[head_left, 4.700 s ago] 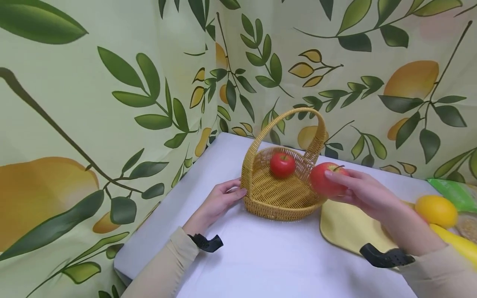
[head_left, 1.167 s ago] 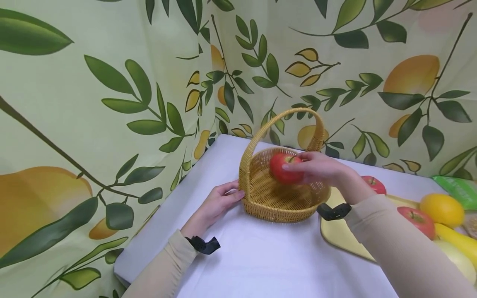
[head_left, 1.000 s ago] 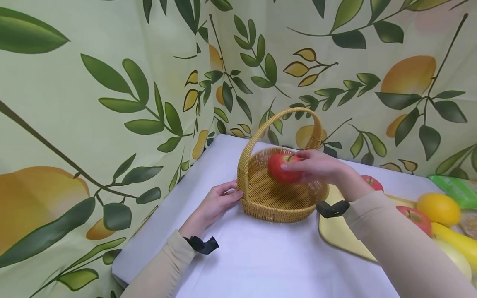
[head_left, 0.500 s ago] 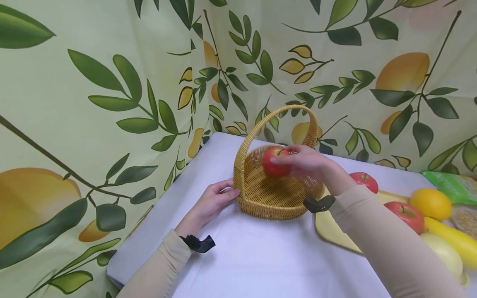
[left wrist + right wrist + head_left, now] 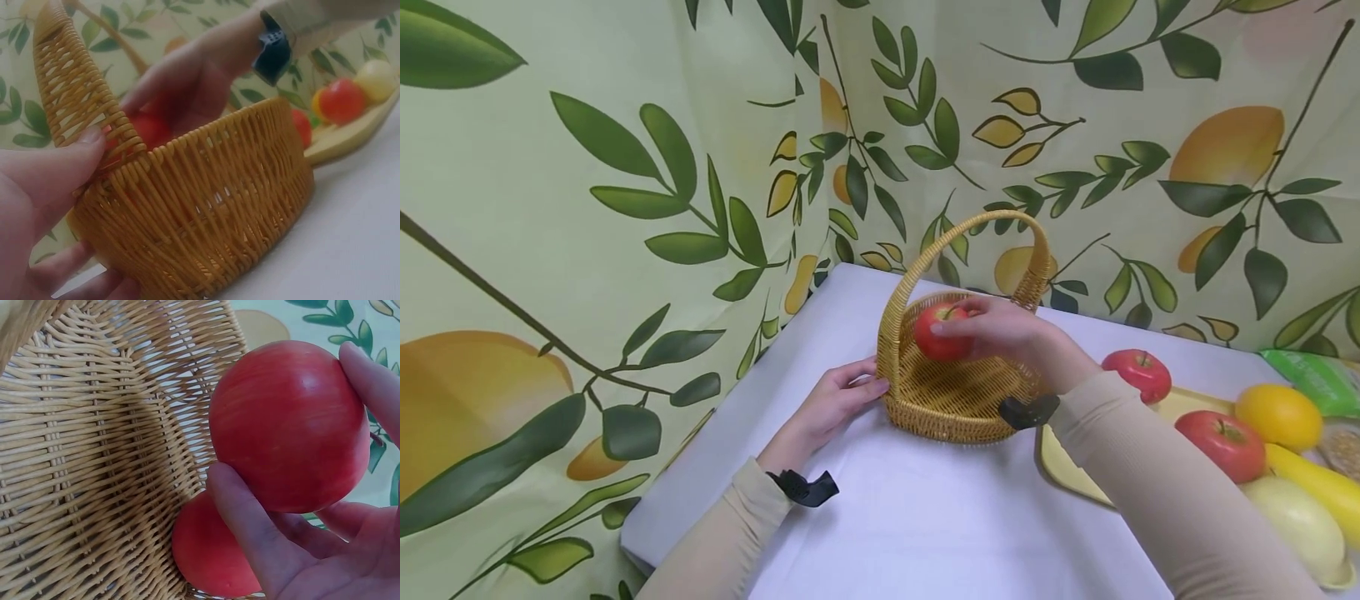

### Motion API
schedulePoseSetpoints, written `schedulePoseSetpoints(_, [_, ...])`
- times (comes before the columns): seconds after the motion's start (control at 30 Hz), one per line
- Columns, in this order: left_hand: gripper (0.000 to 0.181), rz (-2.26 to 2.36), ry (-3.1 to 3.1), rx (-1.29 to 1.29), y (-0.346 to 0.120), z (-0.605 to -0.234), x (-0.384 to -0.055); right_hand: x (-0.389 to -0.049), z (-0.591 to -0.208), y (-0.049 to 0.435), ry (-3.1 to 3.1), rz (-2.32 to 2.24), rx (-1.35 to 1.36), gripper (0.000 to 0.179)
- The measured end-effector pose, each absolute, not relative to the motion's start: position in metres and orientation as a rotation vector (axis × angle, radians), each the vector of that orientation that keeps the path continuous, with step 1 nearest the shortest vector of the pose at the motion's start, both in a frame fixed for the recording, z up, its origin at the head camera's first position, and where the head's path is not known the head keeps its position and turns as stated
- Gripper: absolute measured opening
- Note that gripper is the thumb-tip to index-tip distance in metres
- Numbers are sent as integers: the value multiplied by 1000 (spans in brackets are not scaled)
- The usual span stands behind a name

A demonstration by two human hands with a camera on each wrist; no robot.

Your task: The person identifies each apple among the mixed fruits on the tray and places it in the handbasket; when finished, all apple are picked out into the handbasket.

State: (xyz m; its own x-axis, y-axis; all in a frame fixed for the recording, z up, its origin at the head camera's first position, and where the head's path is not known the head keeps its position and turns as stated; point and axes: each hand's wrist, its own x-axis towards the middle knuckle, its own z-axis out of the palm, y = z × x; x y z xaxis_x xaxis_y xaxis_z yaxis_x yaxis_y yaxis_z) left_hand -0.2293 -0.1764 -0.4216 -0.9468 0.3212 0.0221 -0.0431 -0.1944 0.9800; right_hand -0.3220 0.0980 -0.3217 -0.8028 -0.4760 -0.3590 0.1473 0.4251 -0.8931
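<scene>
A red apple point(image 5: 942, 332) is in my right hand point(image 5: 1000, 329), inside the wicker basket point(image 5: 955, 427) below its arched handle. In the right wrist view my fingers grip this apple point(image 5: 290, 425) from the side, just above a second red apple point(image 5: 215, 547) that lies against the basket wall. The head view hides that second apple. My left hand point(image 5: 831, 408) holds the basket's left side at the foot of the handle. In the left wrist view its thumb point(image 5: 90, 140) presses on the woven handle base, with the other fingers lower on the outside.
Right of the basket lies a yellow cutting board point(image 5: 1075, 471). Around it are two red apples, one nearer point(image 5: 1221, 446) and one farther point(image 5: 1138, 375), an orange point(image 5: 1279, 417), a yellow elongated item point(image 5: 1318, 492) and a pale round item point(image 5: 1296, 525). A green packet point(image 5: 1315, 382) lies at the back right.
My right hand has carried the apple from the basket's right edge leftward into it, shifting slightly farther left over the last second. The left hand keeps its place on the basket.
</scene>
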Motion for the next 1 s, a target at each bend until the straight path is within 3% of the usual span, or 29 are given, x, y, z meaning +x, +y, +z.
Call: schedulePoseSetpoints(1.0, [10, 2245, 1807, 357, -177, -422, -230, -325, -334, 79, 2179, -1222, -403, 76])
